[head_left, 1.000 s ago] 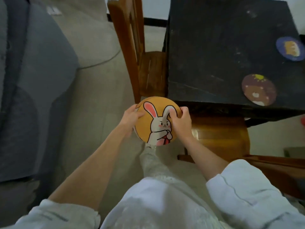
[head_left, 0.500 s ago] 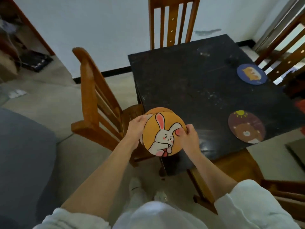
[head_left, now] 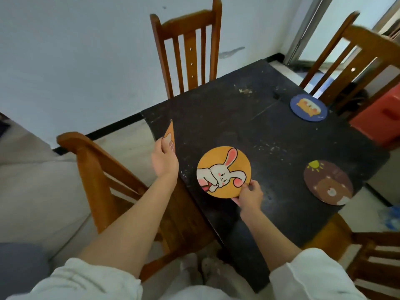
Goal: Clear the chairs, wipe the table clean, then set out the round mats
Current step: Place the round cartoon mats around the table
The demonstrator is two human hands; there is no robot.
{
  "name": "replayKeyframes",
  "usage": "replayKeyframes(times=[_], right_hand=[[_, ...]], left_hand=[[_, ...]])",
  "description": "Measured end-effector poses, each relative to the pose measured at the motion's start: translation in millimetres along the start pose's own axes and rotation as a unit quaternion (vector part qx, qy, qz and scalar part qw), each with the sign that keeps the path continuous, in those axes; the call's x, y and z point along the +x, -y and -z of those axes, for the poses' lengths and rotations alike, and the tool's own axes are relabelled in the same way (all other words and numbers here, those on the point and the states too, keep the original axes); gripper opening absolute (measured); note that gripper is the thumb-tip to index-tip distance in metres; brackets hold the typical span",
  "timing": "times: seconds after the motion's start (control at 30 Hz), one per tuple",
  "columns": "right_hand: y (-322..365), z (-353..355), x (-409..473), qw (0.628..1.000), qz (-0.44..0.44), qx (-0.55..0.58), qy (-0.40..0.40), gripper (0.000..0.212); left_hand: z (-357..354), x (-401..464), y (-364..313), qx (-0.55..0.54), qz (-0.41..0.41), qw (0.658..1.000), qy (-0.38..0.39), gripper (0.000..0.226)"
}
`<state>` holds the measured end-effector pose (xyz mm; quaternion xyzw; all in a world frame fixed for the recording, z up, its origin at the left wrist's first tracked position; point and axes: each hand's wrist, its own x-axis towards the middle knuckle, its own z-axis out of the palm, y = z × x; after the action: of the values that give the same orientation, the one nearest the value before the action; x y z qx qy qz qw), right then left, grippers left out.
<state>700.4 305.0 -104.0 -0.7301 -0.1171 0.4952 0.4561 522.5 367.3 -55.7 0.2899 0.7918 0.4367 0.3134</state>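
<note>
Now the right hand (head_left: 249,194) pinches the rabbit mat (head_left: 224,172) over the black table (head_left: 249,126); the left hand (head_left: 164,159) grips an orange mat (head_left: 170,135) edge-on

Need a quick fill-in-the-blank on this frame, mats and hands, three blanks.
1. The right hand pinches the edge of the orange mat printed with a ____.
2. The left hand holds another mat over the table's ____ edge.
3. The number of mats lying on the table with no hand touching them is ____.

Missing words: rabbit; left; two
</note>
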Motion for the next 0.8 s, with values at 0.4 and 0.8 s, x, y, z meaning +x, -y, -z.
replayKeyframes(times=[0.4, 0.8], right_hand=[[-37.3, -25.7, 35.6, 0.991, -0.047, -0.125, -0.016, 0.027], [-39.9, -28.0, 36.2, 0.968, -0.023, -0.247, -0.022, 0.022]], left_hand=[[9.5, 12.9, 19.1, 0.014, 0.026, 0.999, 0.029, 0.037], [14.1, 4.0, 19.5, 0.01, 0.03, 0.999, 0.038, 0.033]])
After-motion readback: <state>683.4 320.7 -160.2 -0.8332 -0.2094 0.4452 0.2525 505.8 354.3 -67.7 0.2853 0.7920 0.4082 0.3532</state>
